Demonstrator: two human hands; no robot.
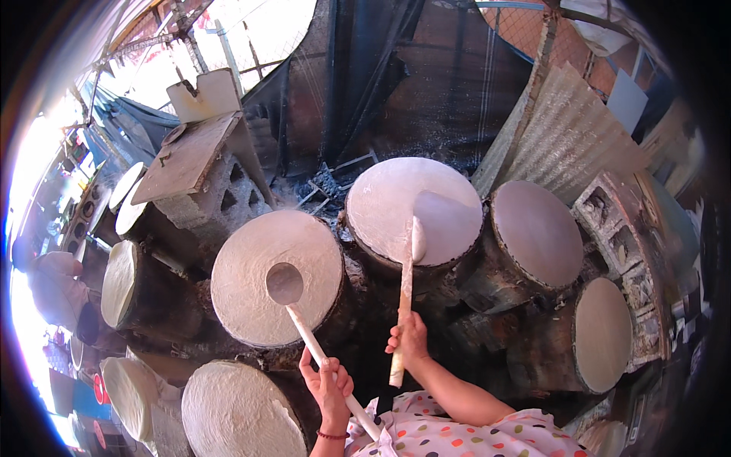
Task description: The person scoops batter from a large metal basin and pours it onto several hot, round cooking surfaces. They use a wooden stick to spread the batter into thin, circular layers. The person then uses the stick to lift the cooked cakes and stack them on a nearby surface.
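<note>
My left hand (329, 388) is closed round a long pale stick (308, 335). At its far end is a round grey disc-shaped head (285, 283), resting on or just above the pale round top (244, 297) of a drum-like stand. My right hand (412, 341) grips a wooden-handled ladle (406, 293). The ladle's whitish head (418, 241) is at the near part of the farther white round top (381, 194). Beside that head, a smooth greyish patch (449, 221) lies on the white surface; I cannot tell whether it is wet batter or shadow.
More dark drums with pale round tops stand close around: a greyish one (537, 233) at right, another (604, 335) beyond it, and a thickly coated one (237, 411) near left. Concrete blocks (221, 194), corrugated sheet (571, 129) and dark netting (396, 84) stand behind.
</note>
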